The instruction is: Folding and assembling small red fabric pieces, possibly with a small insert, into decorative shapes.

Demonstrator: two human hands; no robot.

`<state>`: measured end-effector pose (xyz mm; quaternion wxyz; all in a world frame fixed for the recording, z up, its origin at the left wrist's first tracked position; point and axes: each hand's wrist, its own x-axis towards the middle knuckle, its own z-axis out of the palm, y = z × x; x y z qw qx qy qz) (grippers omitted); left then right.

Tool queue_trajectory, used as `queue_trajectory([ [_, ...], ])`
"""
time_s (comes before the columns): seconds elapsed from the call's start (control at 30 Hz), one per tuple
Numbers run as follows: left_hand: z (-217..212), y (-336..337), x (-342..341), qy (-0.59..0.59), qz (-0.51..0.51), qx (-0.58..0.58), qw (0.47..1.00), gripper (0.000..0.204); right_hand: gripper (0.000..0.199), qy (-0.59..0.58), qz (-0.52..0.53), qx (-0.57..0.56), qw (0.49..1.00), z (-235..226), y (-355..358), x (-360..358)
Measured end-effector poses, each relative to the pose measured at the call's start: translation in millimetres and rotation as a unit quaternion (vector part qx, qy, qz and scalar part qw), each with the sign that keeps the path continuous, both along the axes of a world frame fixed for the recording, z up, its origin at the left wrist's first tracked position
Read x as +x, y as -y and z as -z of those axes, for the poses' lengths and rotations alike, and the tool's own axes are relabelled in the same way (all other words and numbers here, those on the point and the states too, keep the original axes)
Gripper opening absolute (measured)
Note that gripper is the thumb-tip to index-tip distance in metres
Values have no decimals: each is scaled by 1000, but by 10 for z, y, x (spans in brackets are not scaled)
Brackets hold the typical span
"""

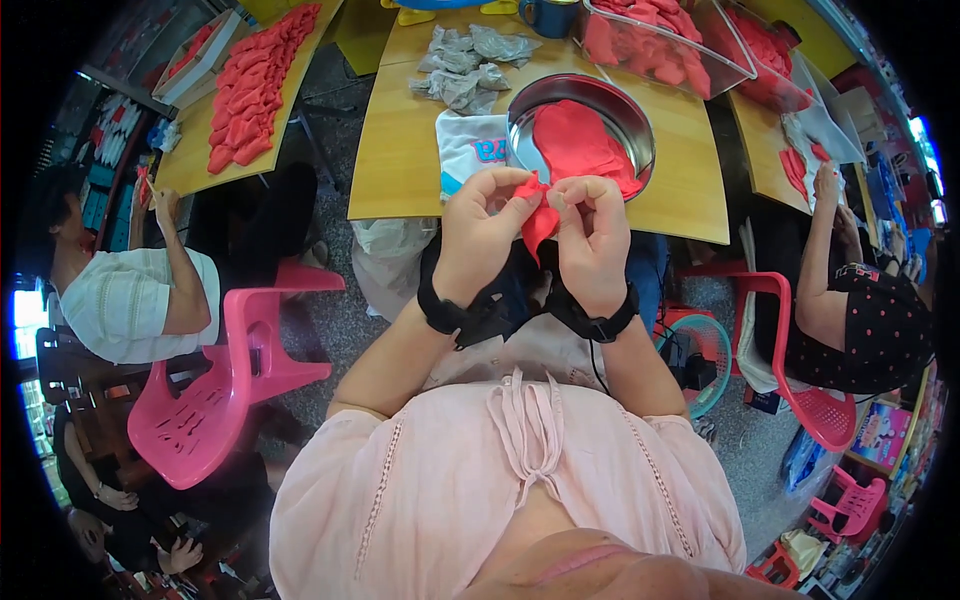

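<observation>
Both my hands are raised close together at the table's front edge, over a small piece of red cloth [540, 228]. My left hand [482, 232] pinches it between thumb and fingers, and a pointed end hangs down between the hands. The fingertips of my right hand [596, 240] are pressed together at the cloth's upper edge. Just beyond them stands a round steel bowl [648, 135] with flat red cloth pieces [572, 138] inside. A folded white cloth [455, 135] with a coloured print lies left of the bowl, partly under it.
Several grey bundles [465, 70] and a dark blue mug [549, 16] sit farther back on the wooden table [390, 150]. A clear bin [735, 60] of red pieces stands at the right. People work at side tables, beside pink chairs [215, 400]. A white bag [388, 255] hangs below.
</observation>
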<state>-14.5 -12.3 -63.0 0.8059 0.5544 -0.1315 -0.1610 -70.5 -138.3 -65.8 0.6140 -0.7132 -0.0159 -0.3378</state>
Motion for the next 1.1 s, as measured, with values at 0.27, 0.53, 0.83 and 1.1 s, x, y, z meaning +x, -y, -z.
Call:
queue_trajectory([
  [0.27, -104, -139, 7, -314, 212, -219, 899, 22, 14, 25, -31, -40, 998, 90, 67, 3],
  [0.53, -206, -183, 2, -251, 203, -155, 934, 25, 26, -5, -128, -131, 983, -160, 325, 3],
  [0.83, -194, -231, 45, -42, 206, 37, 977, 26, 11, 6, -109, 5, 994, -64, 179, 2],
  [1.1, -306, -276, 27, 114, 117, 131, 978, 9, 6, -50, -192, 221, 955, -136, -2, -161],
])
